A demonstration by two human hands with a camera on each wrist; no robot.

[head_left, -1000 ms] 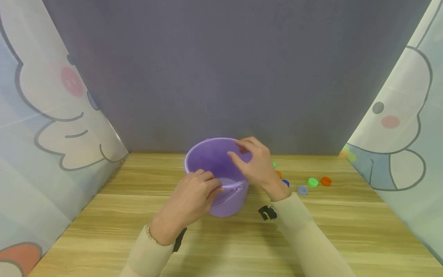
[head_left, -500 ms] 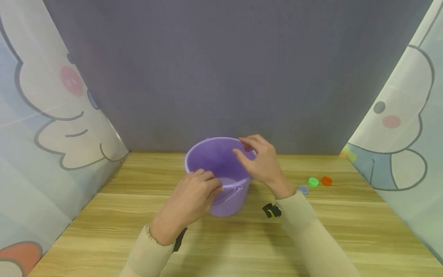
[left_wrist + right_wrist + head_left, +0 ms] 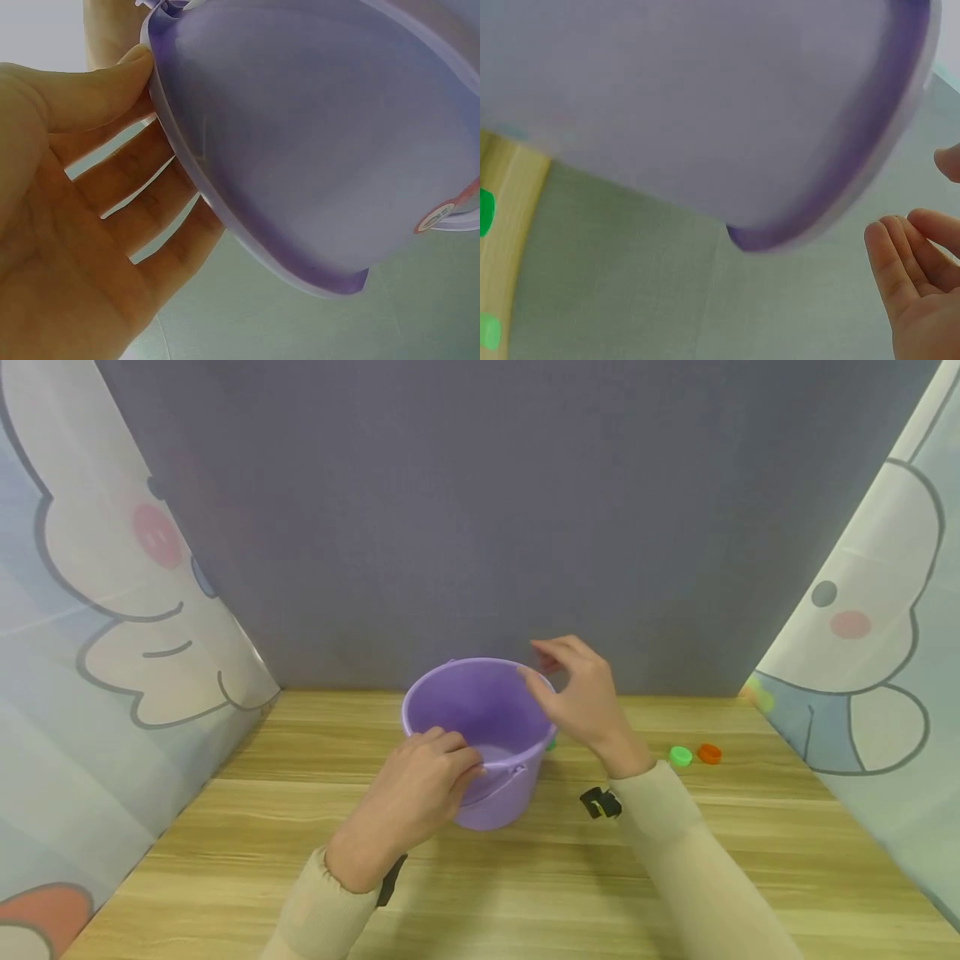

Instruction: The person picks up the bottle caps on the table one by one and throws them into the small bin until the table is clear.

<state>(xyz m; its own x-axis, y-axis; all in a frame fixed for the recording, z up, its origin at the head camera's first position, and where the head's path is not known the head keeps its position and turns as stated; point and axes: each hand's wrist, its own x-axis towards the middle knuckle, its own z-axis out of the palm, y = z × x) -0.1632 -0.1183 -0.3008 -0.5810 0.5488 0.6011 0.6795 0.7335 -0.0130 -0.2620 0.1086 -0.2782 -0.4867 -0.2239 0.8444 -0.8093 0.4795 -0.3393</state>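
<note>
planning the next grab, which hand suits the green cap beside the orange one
Probably the right hand: it holds nothing and is nearer the green cap, while the left hand grips the purple bucket.

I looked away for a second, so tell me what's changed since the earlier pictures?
The right hand has moved up and rightward, out from over the mouth of the purple bucket. The right sleeve now hides the pale blue cap. Unchanged: the left hand gripping the near rim, the bucket, and the green cap beside the orange cap.
</note>
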